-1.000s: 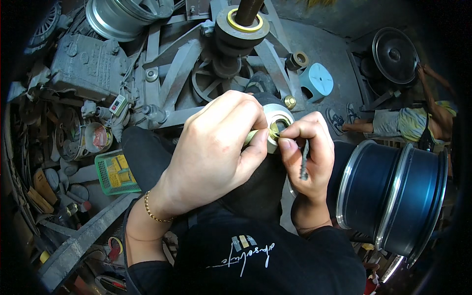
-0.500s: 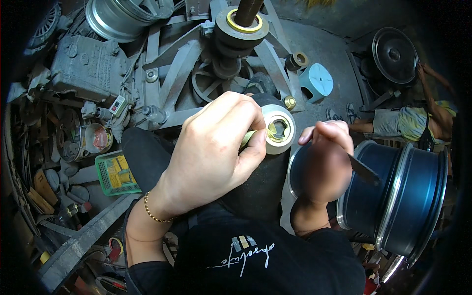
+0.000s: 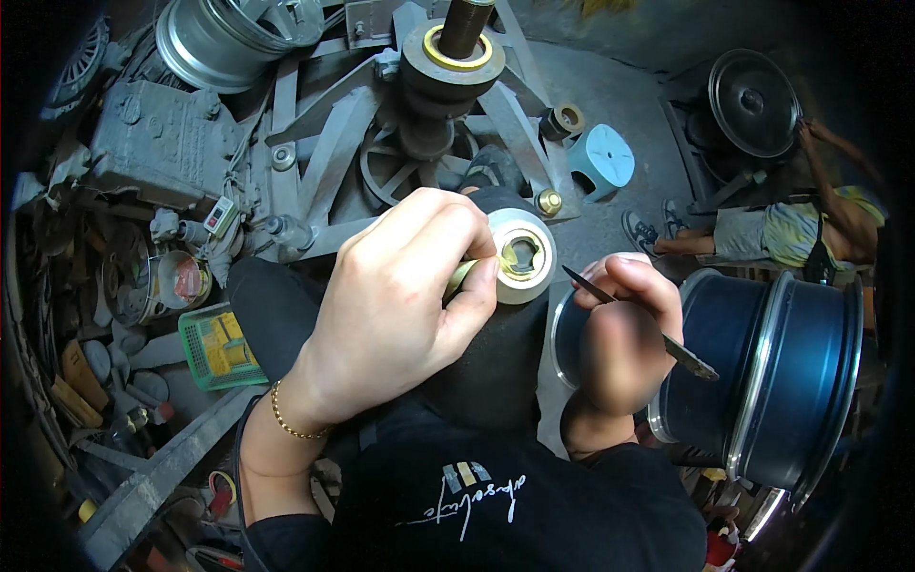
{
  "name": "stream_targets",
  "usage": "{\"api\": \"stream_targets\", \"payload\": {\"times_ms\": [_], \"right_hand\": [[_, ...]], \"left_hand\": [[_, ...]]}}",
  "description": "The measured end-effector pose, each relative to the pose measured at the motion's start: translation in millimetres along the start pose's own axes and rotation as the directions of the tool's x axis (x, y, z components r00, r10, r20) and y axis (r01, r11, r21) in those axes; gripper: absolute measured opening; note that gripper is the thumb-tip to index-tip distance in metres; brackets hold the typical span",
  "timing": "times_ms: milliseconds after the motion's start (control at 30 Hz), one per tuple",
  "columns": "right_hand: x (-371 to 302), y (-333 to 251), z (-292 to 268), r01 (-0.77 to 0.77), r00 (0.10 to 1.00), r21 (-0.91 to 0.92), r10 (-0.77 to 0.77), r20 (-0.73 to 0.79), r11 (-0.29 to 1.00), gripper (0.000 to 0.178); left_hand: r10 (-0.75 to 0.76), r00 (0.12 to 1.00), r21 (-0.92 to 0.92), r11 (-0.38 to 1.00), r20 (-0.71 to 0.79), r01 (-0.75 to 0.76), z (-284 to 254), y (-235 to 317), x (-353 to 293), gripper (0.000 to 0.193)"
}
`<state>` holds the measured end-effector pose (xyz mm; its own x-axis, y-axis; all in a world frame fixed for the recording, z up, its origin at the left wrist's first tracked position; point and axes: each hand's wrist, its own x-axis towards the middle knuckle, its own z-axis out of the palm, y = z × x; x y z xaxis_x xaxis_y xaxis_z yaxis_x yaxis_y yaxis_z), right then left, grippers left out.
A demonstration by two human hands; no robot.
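A pale round piece with a raised ring and a centre hole (image 3: 540, 276) sits over my dark-trousered leg. Crumpled yellowish strip (image 3: 460, 275) runs from its hole to my left hand (image 3: 400, 286), which pinches it between thumb and forefinger close to the ring's left side. My right hand (image 3: 634, 334) is closed around a thin dark knife (image 3: 688, 359). Its pointed tip faces the round piece but stays apart from it, and its wider end sticks out toward the blue wheel rim. Part of the right hand is blurred.
Blue wheel rims (image 3: 805, 372) stand close on my right. Ahead is a metal stand with a vertical shaft (image 3: 464, 33). A light-blue stool (image 3: 607, 157) is beyond it, right. A green basket (image 3: 195, 348) holds yellow pieces at left. Another person (image 3: 810, 229) is at far right.
My right hand has turned the knife so that its pointed tip now shows toward the round piece. The left hand keeps its pinch. The whole view has shifted slightly.
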<state>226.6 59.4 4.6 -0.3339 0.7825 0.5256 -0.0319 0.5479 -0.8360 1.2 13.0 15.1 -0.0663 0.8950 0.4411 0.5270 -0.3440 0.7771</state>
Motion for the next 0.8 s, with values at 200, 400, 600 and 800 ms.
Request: {"api": "stream_targets", "payload": {"times_ms": [200,400,600,800], "right_hand": [[5.0,3.1,-2.6,0.174,0.978,-0.131,-0.156,0.136,0.976,0.027],[7.7,1.1,3.2,0.213,0.964,-0.256,-0.159,0.214,0.943,0.029],[8.3,0.7,6.3,0.215,0.966,-0.271,-0.164,0.199,0.938,0.029],[10.4,1.1,7.9,0.241,0.960,-0.307,-0.179,0.217,0.921,0.027]], "left_hand": [[0.003,1.000,-0.001,1.000,0.006,-0.003,-0.5,-0.2,0.9,0.010],[0.005,1.000,0.008,1.000,0.014,-0.005,-1.7,0.6,1.4,0.010],[0.018,1.000,0.015,1.000,0.017,-0.019,-2.5,0.8,1.7,0.010],[0.032,0.999,0.008,0.999,0.016,-0.032,-1.5,0.3,1.4,0.013]]}}
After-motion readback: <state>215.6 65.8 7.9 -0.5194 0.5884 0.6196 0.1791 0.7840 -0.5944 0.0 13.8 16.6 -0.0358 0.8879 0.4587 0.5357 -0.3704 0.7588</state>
